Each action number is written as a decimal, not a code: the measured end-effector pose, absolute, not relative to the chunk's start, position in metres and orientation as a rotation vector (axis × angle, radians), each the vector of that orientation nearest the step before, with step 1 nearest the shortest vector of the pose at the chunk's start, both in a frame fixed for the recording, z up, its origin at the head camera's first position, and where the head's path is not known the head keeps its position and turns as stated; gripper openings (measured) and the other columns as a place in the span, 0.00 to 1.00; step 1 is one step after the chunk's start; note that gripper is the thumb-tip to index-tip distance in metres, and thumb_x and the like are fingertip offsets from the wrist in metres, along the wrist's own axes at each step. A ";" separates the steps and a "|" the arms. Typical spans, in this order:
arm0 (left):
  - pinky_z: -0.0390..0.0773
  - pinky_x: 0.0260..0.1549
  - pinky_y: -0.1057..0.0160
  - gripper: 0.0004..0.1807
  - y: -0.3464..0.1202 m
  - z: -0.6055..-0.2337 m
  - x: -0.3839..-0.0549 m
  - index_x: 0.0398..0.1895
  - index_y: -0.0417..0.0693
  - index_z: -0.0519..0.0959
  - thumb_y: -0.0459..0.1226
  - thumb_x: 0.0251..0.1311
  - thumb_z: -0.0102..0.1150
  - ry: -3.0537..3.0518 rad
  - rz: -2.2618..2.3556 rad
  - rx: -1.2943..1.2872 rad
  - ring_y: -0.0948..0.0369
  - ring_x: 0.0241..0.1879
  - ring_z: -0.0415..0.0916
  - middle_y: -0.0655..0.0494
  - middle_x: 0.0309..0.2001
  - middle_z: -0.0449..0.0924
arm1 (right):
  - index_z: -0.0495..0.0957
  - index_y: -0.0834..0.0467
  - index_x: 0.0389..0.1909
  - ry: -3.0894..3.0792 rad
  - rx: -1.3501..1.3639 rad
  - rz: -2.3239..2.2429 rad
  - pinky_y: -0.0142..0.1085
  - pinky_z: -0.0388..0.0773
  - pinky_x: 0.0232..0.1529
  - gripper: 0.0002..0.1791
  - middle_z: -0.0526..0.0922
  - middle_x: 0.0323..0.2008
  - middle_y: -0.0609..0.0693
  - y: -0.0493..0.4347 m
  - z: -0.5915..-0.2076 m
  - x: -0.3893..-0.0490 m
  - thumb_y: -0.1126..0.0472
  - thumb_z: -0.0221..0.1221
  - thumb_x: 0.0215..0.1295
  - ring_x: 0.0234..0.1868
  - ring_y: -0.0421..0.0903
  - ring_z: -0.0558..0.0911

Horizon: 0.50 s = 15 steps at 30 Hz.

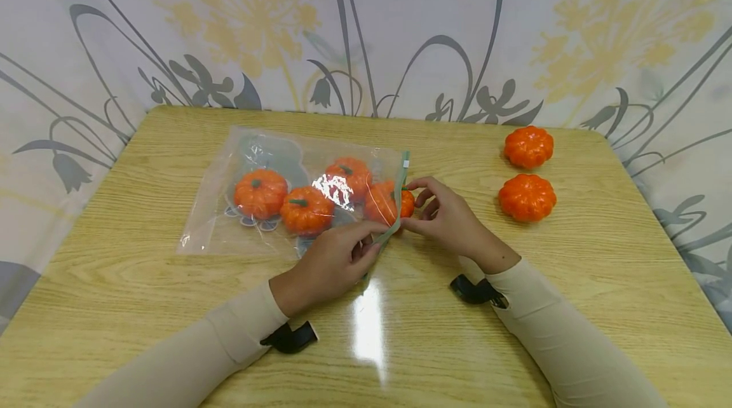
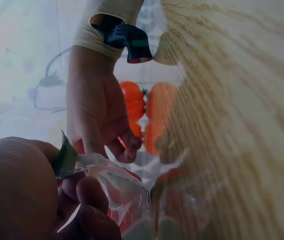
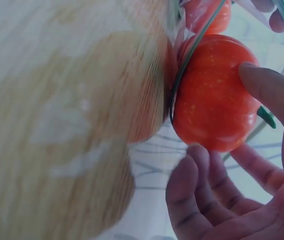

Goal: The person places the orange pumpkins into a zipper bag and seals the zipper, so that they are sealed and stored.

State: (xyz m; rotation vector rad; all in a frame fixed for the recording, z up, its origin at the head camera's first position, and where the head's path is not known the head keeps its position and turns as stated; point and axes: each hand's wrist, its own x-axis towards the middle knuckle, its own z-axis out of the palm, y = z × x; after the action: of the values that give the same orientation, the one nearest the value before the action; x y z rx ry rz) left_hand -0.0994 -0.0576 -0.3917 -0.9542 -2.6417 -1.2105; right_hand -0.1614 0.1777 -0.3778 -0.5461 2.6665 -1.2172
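A clear plastic zip bag [image 1: 208, 220] lies on the table, its mouth edged by a green strip [image 1: 398, 199] facing right. Three orange toy pumpkins with green stems sit deeper inside, one of them a pumpkin [image 1: 260, 194] at the left. Another toy pumpkin [image 3: 214, 95] is partly through the mouth, its right side outside the strip. My right hand [image 1: 452, 220] holds it, thumb on one side and fingertips against another. Near the lower end of the mouth, my left hand [image 1: 337, 260] pinches the green edge; the left wrist view shows bag film [image 2: 127, 192] stretching from those fingers.
Two more orange toy pumpkins stand at the right of the wooden table [image 1: 171, 332], a rear pumpkin [image 1: 528, 147] and a front pumpkin [image 1: 527, 197]. A floral-patterned cloth [image 1: 389, 27] hangs behind the table's back edge. Black wrist cameras sit under both sleeves.
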 end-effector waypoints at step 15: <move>0.70 0.26 0.71 0.14 -0.058 -0.392 -0.100 0.56 0.48 0.80 0.35 0.68 0.58 -2.670 -1.210 -0.948 0.69 0.25 0.66 0.63 0.26 0.72 | 0.70 0.57 0.62 2.634 -0.538 -1.223 0.37 0.81 0.41 0.30 0.81 0.41 0.56 0.177 -0.377 -0.160 0.62 0.70 0.60 0.35 0.47 0.82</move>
State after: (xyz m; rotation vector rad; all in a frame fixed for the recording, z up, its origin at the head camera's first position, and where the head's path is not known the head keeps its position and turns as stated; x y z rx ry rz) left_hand -0.0997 -0.0578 -0.3918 -0.9482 -2.6696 -1.2104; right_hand -0.1602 0.1769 -0.3769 -0.5384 2.6341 -1.2228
